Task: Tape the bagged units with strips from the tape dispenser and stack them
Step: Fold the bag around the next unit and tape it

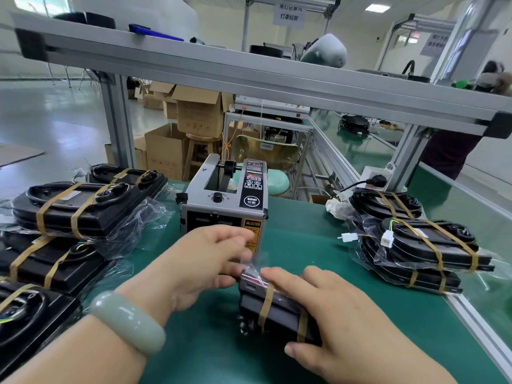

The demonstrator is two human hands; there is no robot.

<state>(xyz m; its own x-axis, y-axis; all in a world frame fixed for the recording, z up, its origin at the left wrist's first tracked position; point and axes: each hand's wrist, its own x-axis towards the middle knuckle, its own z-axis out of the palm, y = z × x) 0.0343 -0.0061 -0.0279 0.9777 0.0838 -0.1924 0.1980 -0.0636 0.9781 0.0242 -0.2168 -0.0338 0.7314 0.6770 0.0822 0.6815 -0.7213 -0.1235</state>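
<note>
A black bagged unit (273,306) with two tan tape bands lies on the green mat near the front centre. My right hand (332,309) lies over it, fingers on top and thumb curled under its near edge. My left hand (205,259) holds the unit's far end where clear bag plastic sticks up; its fingers curl round that end. The grey tape dispenser (224,198) stands just behind my hands. Taped bagged units sit stacked at the left (74,206) and at the right (426,250).
An aluminium frame rail (249,70) crosses overhead. The table's metal edge (482,328) runs along the right. A power socket with a black plug (374,180) sits behind the right stack. Cardboard boxes (194,115) and a stool stand beyond the table.
</note>
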